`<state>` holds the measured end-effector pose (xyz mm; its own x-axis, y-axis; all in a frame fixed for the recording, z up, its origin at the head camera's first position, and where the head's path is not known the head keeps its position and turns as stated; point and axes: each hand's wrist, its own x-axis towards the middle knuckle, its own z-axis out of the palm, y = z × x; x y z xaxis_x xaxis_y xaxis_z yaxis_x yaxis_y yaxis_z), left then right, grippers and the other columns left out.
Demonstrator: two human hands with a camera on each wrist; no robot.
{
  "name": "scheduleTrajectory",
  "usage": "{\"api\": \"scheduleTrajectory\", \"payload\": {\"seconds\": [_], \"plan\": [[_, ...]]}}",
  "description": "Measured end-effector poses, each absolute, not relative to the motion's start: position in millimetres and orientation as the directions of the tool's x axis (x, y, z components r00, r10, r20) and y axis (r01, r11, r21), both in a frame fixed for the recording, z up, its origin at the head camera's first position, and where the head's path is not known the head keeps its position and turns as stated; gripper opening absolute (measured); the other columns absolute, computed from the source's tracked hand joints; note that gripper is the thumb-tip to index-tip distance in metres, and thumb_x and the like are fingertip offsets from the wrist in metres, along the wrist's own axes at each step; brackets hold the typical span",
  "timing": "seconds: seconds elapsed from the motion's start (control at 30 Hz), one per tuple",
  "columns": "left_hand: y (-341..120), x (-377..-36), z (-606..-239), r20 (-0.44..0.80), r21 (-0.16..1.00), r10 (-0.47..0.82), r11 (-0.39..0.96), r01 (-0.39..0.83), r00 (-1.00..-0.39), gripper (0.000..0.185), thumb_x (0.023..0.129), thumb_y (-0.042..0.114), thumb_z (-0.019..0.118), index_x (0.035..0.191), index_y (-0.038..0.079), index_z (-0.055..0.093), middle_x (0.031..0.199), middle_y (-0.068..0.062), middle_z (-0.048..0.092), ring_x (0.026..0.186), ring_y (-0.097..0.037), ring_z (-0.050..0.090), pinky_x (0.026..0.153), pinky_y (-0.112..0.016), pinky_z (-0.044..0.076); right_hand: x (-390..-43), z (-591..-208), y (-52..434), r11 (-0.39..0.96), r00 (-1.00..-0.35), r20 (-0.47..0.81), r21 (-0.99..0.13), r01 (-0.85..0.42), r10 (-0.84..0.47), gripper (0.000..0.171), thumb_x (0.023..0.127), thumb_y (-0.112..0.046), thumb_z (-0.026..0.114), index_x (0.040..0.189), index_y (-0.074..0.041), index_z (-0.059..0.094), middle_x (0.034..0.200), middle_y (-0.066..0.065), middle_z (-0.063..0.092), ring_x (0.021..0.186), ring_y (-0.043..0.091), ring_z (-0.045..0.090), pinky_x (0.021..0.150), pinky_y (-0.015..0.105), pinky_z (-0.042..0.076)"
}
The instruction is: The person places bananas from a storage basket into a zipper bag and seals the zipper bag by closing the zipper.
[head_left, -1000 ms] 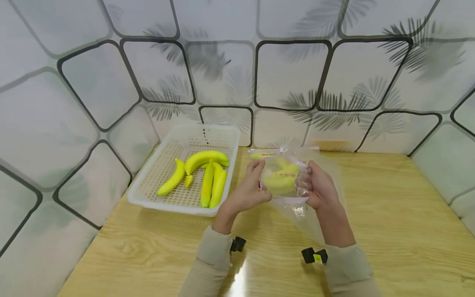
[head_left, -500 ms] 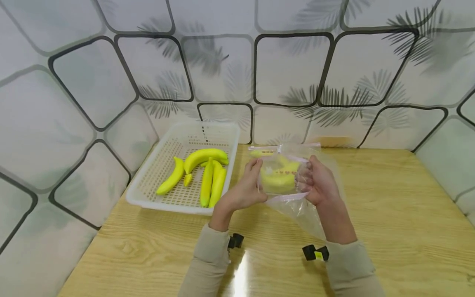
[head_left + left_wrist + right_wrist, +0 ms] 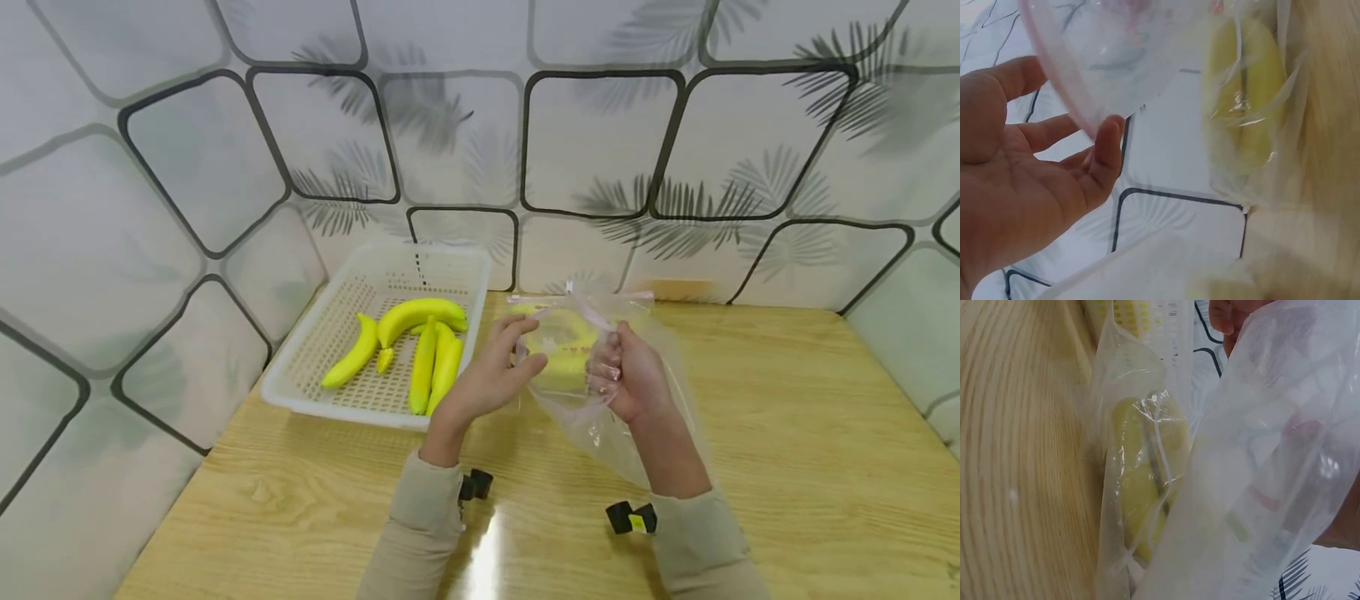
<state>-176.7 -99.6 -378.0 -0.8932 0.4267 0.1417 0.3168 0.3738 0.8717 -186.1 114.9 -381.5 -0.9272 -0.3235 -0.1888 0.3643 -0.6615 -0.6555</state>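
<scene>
My right hand (image 3: 637,379) grips a clear zip bag (image 3: 607,429) by its pink-edged mouth, fingers curled into the plastic. No banana shows inside this bag. My left hand (image 3: 491,375) is at the left side of the mouth, fingers spread and thumb apart; in the left wrist view the pink edge meets its fingertips. Behind the held bag, a second clear zip bag (image 3: 1244,187) rests on the table with yellow bananas (image 3: 1260,94) inside. In the right wrist view the held plastic covers much of my right hand.
A white perforated basket (image 3: 288,392) stands to the left, with several bananas (image 3: 423,312) in it. The wooden table (image 3: 810,433) reaches back to a patterned wall (image 3: 592,142). Small black devices (image 3: 476,485) are strapped at both wrists.
My left fingers have loosened from the bag's edge and spread apart. The right hand has kept its grip and moved slightly left, and the bag's mouth has slackened.
</scene>
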Motion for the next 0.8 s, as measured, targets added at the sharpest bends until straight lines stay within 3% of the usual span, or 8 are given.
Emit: {"api": "scheduleTrajectory", "payload": {"seconds": [0.17,0.47,0.7,0.8], "plan": [[-115.8,-170.5,-366.4,0.198,0.860,0.285,0.409,0.306,-0.938,0.045,0.105,0.026,0.050,0.145,0.006,0.045,0.152,-0.014,0.034,0.126,-0.034,0.048,0.099,-0.047,0.045,-186.5,-384.1,111.6,-0.646,-0.926,-0.210,-0.668,0.370,-0.313,0.053,0.106,-0.047,0.015,0.065,-0.020,0.036,0.056,-0.010,0.029,0.054,0.007,0.014,0.043,0.014,0.021],[-162.3,-164.1,-350.6,0.148,0.871,0.049,0.467,0.154,-0.988,0.042,0.104,0.023,0.052,0.142,0.008,0.048,0.146,-0.014,0.041,0.122,-0.032,0.051,0.096,-0.048,0.047,-185.5,-382.8,111.7,-0.619,-0.931,-0.218,-0.699,0.358,-0.292,0.050,0.106,-0.047,0.015,0.068,-0.020,0.034,0.055,-0.009,0.032,0.053,0.007,0.013,0.041,0.014,0.024],[-186.4,-165.9,-353.3,0.035,0.778,0.041,0.626,0.053,-0.999,0.050,0.103,0.026,0.049,0.146,0.000,0.040,0.151,-0.023,0.033,0.126,-0.041,0.048,0.102,-0.052,0.044,-185.6,-383.9,113.2,-0.642,-0.923,-0.231,-0.666,0.380,-0.307,0.051,0.107,-0.045,0.017,0.068,-0.019,0.036,0.054,-0.008,0.034,0.049,0.006,0.018,0.040,0.014,0.026],[-193.1,-167.8,-356.5,-0.016,0.697,0.073,0.715,0.041,-0.997,0.053,0.103,0.025,0.047,0.147,-0.003,0.037,0.150,-0.027,0.035,0.125,-0.039,0.048,0.096,-0.049,0.047,-185.3,-384.5,114.1,-0.657,-0.922,-0.227,-0.648,0.384,-0.315,0.050,0.108,-0.044,0.018,0.068,-0.019,0.038,0.054,-0.008,0.035,0.046,0.005,0.022,0.040,0.015,0.027]]}}
